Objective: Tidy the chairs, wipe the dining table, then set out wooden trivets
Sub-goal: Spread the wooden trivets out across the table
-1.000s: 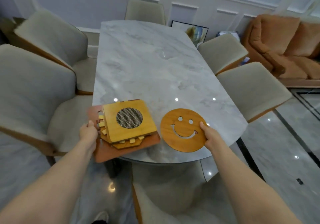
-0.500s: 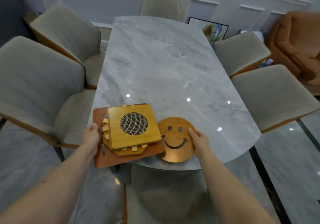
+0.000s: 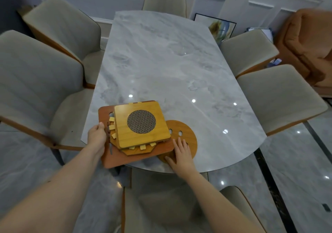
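5 pale upholstered chairs are standing around the long grey marble dining table [image 3: 161, 56], 2 on the left side [image 3: 39, 81], 2 on the right [image 3: 280, 97], 1 at the far end [image 3: 164, 0], and another chair back [image 3: 237, 213] is showing at the near end below the arms. An orange sofa [image 3: 309, 42] is sitting in the right corner, and a framed picture [image 3: 218, 26] is leaning against the panelled wall. At the near left corner of the table a stack of wooden trivets is resting partly over the edge: a reddish-brown board [image 3: 136, 158] at the bottom, an octagonal trivet [image 3: 138, 151] above it, and a square bamboo trivet [image 3: 143, 137] with a round metal mesh centre on top. The left hand [image 3: 97, 139] is gripping the board's left edge, thumb on top. Just beside the stack, partly tucked under it, a round smiley-face trivet [image 3: 186, 135] is lying flat on the table. The right hand [image 3: 181, 154] is pressing on it with spread, straight fingers. No writing or brand marks are readable anywhere.
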Demonstrator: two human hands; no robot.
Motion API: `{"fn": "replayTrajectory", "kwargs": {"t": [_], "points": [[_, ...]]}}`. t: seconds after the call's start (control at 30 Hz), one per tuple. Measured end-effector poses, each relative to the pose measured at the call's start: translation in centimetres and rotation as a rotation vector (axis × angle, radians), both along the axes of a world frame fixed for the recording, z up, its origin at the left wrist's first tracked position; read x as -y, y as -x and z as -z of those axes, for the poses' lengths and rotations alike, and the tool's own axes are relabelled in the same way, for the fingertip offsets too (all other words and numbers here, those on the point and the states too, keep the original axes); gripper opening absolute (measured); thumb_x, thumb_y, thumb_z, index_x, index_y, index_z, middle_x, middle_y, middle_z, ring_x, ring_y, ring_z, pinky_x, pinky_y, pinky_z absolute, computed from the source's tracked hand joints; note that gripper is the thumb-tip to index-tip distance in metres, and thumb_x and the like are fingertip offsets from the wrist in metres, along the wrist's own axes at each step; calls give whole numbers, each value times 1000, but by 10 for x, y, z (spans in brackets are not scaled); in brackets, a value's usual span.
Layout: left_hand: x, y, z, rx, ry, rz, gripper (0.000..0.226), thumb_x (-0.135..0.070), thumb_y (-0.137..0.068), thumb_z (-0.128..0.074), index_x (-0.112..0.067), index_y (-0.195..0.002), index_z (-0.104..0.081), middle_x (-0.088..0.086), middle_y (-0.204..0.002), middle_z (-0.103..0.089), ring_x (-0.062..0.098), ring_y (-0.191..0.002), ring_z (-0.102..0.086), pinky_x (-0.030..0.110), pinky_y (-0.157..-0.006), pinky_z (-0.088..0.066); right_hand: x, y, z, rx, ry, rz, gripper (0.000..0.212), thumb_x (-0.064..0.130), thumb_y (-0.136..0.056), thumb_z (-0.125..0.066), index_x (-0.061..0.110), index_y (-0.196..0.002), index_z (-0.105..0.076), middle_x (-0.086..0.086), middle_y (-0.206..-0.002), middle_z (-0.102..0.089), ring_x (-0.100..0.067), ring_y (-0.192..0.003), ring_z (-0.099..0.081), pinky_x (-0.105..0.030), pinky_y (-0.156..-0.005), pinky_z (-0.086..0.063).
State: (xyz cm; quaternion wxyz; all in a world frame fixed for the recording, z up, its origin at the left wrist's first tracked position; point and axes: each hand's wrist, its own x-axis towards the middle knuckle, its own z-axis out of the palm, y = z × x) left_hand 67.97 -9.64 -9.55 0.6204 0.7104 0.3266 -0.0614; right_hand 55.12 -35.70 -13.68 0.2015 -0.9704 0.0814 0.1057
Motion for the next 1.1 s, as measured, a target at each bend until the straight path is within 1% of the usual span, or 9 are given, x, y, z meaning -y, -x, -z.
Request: {"fn": "replayTrajectory", "kwargs": {"t": [0.1, 0.17, 0.23, 0.3, 0.37, 0.53, 0.63, 0.93, 1.1], "points": [[3, 3, -2, -4, -5, 10, 36, -30, -103, -36, -15, -76, -54, 0, -77, -53, 17, -71, -50, 31, -76, -38, 1, -1, 3, -51, 50, -40, 77, 54, -97, -37, 21, -153, 5, -5, -161, 13, -25, -147, 17, -36, -117, 11], [5, 4, -2, -4, -14, 18, 30, -31, -103, -36, -12, -92, -57, 4, -87, -54, 22, -84, -51, 32, -79, -38, 5, -3, 3, -67, 56, -63, 78, 54, -97, -37, 22, -153, 7, -5, -160, 15, -24, -147, 18, -36, -117, 12], [5, 4, -1, -6, -10, 22, 26, -31, -103, -36, -14, -98, -56, 6, -94, -54, 22, -90, -50, 33, -81, -39, 8, -6, 3, -72, 58, -81, 78, 54, -97, -37, 22, -153, 8, -5, -160, 15, -24, -146, 19, -35, -117, 12], [4, 5, -1, -14, -11, 28, 26, -31, -103, -36, -15, -97, -55, 7, -95, -55, 22, -91, -50, 33, -81, -39, 9, -8, 3, -75, 60, -92, 78, 54, -98, -36, 22, -153, 8, -5, -160, 16, -24, -146, 19, -35, -117, 13], [3, 5, -1, -14, -6, 23, 30, -32, -103, -35, -13, -90, -56, 5, -88, -56, 22, -87, -50, 33, -79, -38, 10, -10, 4, -78, 66, -98, 77, 54, -98, -35, 22, -152, 8, -5, -160, 17, -23, -146, 20, -35, -117, 13], [0, 2, -4, -20, 13, -25, 33, -31, -103, -35, -20, -77, -52, -3, -74, -49, 9, -66, -45, 31, -78, -36, 15, -18, 3, -85, 76, -121, 76, 53, -98, -35, 22, -153, 7, -5, -160, 17, -23, -146, 20, -35, -116, 14], [-2, 0, -5, -21, 14, -33, 36, -32, -103, -34, -23, -71, -47, -4, -73, -49, 12, -67, -46, 31, -78, -35, 19, -21, 3, -94, 79, -138, 77, 52, -98, -36, 21, -153, 7, -5, -160, 17, -22, -146, 20, -34, -116, 14], [-6, -3, -6, -27, 22, -40, 35, -31, -103, -34, -23, -71, -46, -4, -74, -50, 9, -66, -46, 31, -77, -36, 28, -28, -1, -123, 96, -189, 78, 53, -97, -37, 23, -152, 9, -3, -159, 18, -20, -145, 21, -34, -116, 14], [-7, -4, -6, -38, 17, -13, 37, -33, -103, -34, -19, -72, -50, 1, -74, -54, 14, -68, -50, 33, -76, -40, 30, -26, -4, -137, 89, -195, 80, 54, -96, -40, 24, -152, 9, -1, -159, 18, -19, -145, 21, -34, -117, 13]]}}
